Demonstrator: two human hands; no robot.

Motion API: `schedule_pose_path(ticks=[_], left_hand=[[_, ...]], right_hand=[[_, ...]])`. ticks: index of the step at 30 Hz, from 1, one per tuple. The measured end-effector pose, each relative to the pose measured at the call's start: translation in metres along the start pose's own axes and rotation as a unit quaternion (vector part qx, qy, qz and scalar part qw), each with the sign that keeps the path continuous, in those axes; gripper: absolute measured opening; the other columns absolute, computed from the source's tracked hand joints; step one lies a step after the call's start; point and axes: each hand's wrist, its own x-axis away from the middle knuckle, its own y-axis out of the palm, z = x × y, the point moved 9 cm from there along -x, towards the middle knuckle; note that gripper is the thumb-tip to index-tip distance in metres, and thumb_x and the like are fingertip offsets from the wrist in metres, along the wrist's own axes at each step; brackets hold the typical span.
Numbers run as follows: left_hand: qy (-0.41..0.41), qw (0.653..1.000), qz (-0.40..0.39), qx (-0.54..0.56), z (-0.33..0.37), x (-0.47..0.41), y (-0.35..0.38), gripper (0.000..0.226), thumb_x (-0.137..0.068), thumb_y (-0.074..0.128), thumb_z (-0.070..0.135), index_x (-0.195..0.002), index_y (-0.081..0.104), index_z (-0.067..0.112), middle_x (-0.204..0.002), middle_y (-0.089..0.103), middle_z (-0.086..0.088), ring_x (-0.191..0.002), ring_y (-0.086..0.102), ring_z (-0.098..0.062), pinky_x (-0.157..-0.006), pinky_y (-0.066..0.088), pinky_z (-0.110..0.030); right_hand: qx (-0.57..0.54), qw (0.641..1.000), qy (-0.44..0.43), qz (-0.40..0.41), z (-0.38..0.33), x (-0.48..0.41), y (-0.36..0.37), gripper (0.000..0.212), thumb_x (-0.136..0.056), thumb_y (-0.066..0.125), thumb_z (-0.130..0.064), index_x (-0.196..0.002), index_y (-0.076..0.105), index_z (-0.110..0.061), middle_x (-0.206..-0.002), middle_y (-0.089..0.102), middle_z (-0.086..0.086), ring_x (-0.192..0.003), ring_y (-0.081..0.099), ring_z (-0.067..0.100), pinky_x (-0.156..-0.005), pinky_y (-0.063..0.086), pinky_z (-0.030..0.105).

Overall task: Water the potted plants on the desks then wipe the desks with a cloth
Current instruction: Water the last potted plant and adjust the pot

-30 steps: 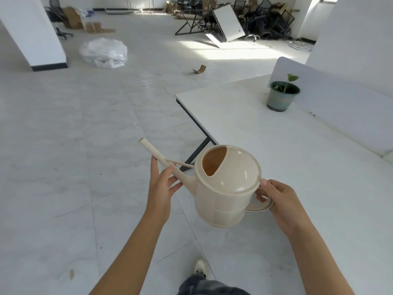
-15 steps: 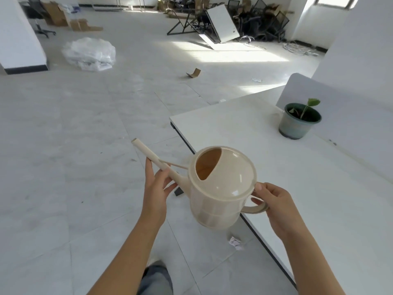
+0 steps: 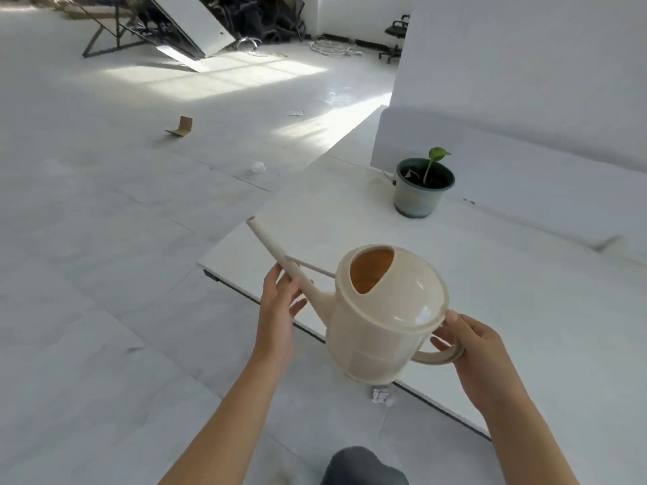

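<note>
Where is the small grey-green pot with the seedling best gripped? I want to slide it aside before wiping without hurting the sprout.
Grip the small grey-green plastic pot around its side wall just under the dark rim, coming from the open desk side. The white partition panel stands close behind it, and the thin seedling rises above the rim, so a hold from above would likely press on it.

The white tabletop (image 3: 507, 292) carries one potted plant (image 3: 423, 185) toward its one o'clock end, close against the white divider panel (image 3: 525, 176). On the pale floor (image 3: 105, 239) lie a cardboard scrap (image 3: 181, 126) at eleven o'clock and crumpled paper (image 3: 380, 394) under the tabletop's near edge.
</note>
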Motion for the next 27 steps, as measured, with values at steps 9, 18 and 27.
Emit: schedule_pose_path(ticks=[9, 18, 27], left_hand=[[-0.063, 0.99, -0.125, -0.007, -0.044, -0.072, 0.093, 0.022, -0.092, 0.047, 0.013, -0.11, 0.054, 0.021, -0.088, 0.054, -0.003, -0.088, 0.052, -0.021, -0.073, 0.05, -0.032], [-0.117, 0.976, -0.177, -0.039, -0.088, -0.141, 0.193, 0.012, -0.091, 0.048, 0.015, -0.098, 0.055, 0.02, -0.084, 0.053, -0.004, -0.088, 0.052, -0.023, -0.074, 0.049, -0.034], [-0.185, 0.948, -0.244, -0.083, -0.122, -0.189, 0.264, 0.031, -0.092, 0.045, 0.022, -0.12, 0.051, 0.011, -0.108, 0.055, -0.008, -0.087, 0.056, -0.019, -0.073, 0.05, -0.034]], right_hand=[[-0.03, 0.996, 0.01, 0.088, 0.002, -0.039, -0.057, 0.075, -0.024, 0.08, -0.065, -0.076, 0.074, -0.011, -0.078, 0.069, 0.0, -0.085, 0.057, 0.021, -0.084, 0.042, 0.033], [-0.024, 0.985, 0.001, 0.17, -0.017, -0.087, -0.108, 0.015, -0.073, 0.067, -0.027, -0.079, 0.075, -0.016, -0.081, 0.074, -0.008, -0.094, 0.058, 0.021, -0.091, 0.045, 0.041], [0.022, 0.948, 0.014, 0.318, -0.042, -0.115, -0.133, 0.02, -0.083, 0.061, -0.018, -0.072, 0.063, -0.001, -0.082, 0.068, 0.009, -0.083, 0.059, 0.028, -0.088, 0.047, 0.048]])
